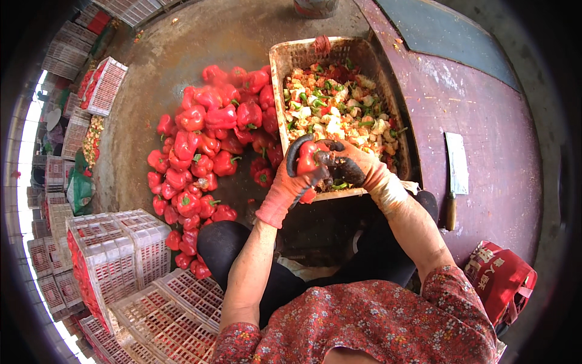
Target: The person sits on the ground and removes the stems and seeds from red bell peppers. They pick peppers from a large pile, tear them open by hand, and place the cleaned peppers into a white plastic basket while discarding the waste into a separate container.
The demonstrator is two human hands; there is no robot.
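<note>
My left hand (295, 175), in an orange glove with dark coated fingers, is closed around a red bell pepper (307, 158) over the near edge of a plastic crate (278, 91). My right hand (350, 161), gloved alike, meets the pepper from the right; its fingertips are bent at the pepper, and whether they hold a small tool or a piece cannot be told. Inside the crate lie pepper cores (334, 123) with seeds and green stems. To the left, a large heap of whole red bell peppers (220, 116) rests on the floor.
A cleaver (456, 164) with a wooden handle lies on the reddish board (427, 123) at the right, near a red bag (500, 277). Plastic crates of peppers (122, 245) stand at the lower left, others farther off. A bucket (316, 7) stands beyond the core crate.
</note>
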